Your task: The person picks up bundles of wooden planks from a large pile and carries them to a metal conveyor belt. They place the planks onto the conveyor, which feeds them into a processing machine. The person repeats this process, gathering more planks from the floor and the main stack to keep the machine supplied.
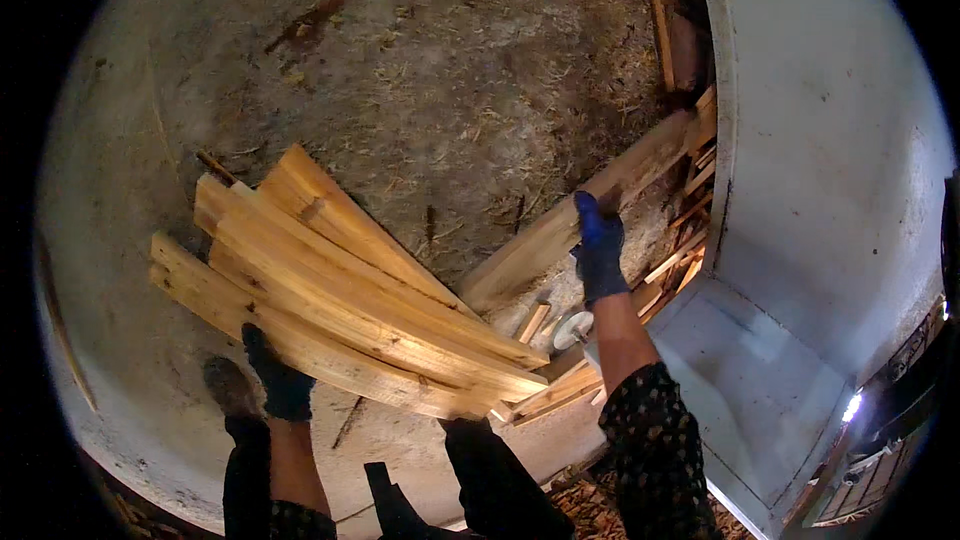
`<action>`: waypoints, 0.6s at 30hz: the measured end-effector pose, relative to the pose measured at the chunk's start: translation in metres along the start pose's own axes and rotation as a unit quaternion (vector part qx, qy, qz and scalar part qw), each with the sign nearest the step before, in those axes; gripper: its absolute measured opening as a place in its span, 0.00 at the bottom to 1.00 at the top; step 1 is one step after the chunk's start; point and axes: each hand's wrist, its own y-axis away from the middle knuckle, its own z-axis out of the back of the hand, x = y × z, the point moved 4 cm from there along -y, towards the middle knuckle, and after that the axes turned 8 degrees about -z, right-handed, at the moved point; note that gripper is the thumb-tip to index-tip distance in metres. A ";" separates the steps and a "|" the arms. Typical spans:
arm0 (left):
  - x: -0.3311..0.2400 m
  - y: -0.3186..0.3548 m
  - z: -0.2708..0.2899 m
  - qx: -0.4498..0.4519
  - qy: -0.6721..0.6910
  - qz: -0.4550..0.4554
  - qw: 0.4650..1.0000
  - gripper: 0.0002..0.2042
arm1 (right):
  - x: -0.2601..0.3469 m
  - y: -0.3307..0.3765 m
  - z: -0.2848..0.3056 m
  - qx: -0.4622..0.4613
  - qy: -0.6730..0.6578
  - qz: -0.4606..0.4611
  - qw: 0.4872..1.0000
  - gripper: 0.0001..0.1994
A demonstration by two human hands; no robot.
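Note:
Several light yellow wooden boards (pixel 360 260) fan out across the floor at the left, overlapping one another. My left hand (pixel 284 382), in a dark glove, grips the long edge of the nearest board (pixel 230 290). Its thumb lies on the upper face; the other fingers are hidden below. To the right, a wide grey-brown board (pixel 540 240) slants away toward a wood pile. My right hand (pixel 600 258), in a blue and black glove, is closed at that board's near edge, thumb over its face and the remaining fingers mostly hidden.
A pale metal cabinet-like box (pixel 800 140) stands along the right. Scrap wood (pixel 690 230) is heaped against it. A round pale disc (pixel 572 330) lies beside short offcuts near my right forearm. Wood chips (pixel 610 505) cover the ground by my feet; debris litters the concrete floor (pixel 450 70).

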 end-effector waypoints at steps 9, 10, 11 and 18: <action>0.000 -0.002 -0.003 0.003 0.020 -0.009 1.000 0.36 | -0.022 0.052 0.000 0.077 -0.086 -0.118 0.986 0.17; -0.003 -0.005 0.013 0.031 -0.148 -0.061 0.987 0.35 | -0.027 0.088 -0.014 0.141 0.082 -0.115 0.980 0.20; -0.001 -0.010 0.033 0.063 -0.306 -0.101 0.944 0.35 | -0.042 0.118 -0.031 0.139 0.075 -0.091 0.983 0.27; 0.005 0.027 -0.018 -0.044 0.102 0.076 0.991 0.33 | 0.005 0.209 -0.087 0.239 0.387 0.267 0.850 0.37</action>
